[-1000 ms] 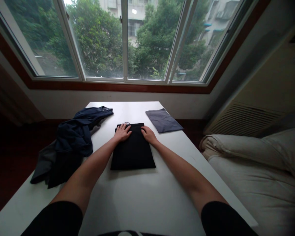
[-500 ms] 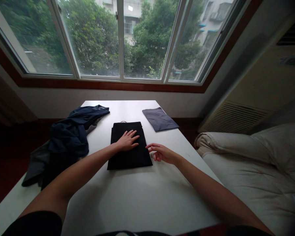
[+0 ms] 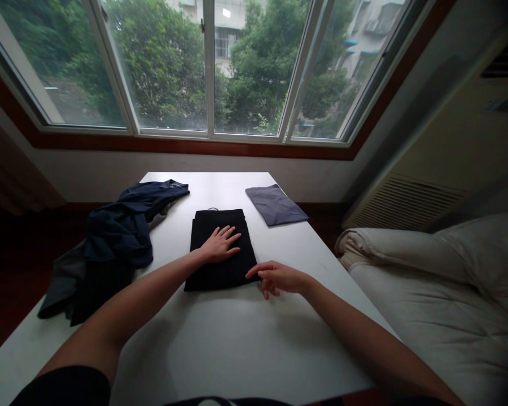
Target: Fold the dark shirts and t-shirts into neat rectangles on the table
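Note:
A folded black garment [image 3: 203, 270] lies flat on the white table, with a thin loop showing at its far edge. Spread across its middle, palm down, is my left hand [image 3: 220, 245], fingers apart. My right hand [image 3: 279, 278] is at the garment's near right corner. Its index finger reaches over the corner, while the other fingers hang loosely curled and apart below. Whether the thumb touches the cloth underneath I cannot tell.
A folded grey cloth [image 3: 276, 205] lies at the table's far right. Dark blue and grey clothes [image 3: 121, 225] are heaped along the left edge of the white table [image 3: 211, 344]. To the right is a padded beige surface [image 3: 432, 282]; a window [image 3: 245, 73] is beyond.
My right hand has moved down along the garment's right side towards me, to the near corner. My left hand stays in place on the cloth.

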A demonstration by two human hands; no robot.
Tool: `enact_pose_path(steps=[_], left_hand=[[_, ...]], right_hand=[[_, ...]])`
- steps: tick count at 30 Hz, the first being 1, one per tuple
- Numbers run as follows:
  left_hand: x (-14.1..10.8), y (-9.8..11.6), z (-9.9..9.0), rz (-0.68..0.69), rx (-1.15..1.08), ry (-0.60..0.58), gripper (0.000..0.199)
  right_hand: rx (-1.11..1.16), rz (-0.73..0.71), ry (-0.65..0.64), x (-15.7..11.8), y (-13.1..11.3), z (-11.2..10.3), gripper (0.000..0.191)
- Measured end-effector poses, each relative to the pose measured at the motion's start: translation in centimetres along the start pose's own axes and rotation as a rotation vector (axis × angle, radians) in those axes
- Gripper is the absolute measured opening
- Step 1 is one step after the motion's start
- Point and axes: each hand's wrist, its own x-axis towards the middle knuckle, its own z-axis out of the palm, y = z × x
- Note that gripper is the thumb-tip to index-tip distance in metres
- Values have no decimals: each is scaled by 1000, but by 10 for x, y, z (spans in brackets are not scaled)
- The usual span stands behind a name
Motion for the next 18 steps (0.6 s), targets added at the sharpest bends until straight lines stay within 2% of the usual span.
enact_pose_path(steps=[2,5,9,14,18], left_hand=[[1,0,0,-5,-1,-14,72],[1,0,-2,-4,2,-26,72],[-2,-1,-2,2,1,-14,72],[-1,0,1,12,-2,-6,71],[-8,-5,-6,39,-13,2,67]], right_hand=[[105,-11,-33,4,1,6,65],[135,6,-111,10,0,15,68],[100,42,-45,6,-4,17,57],[76,78,-5,-15,1,8,60],[-62,54,34,-28,6,-14,61]])
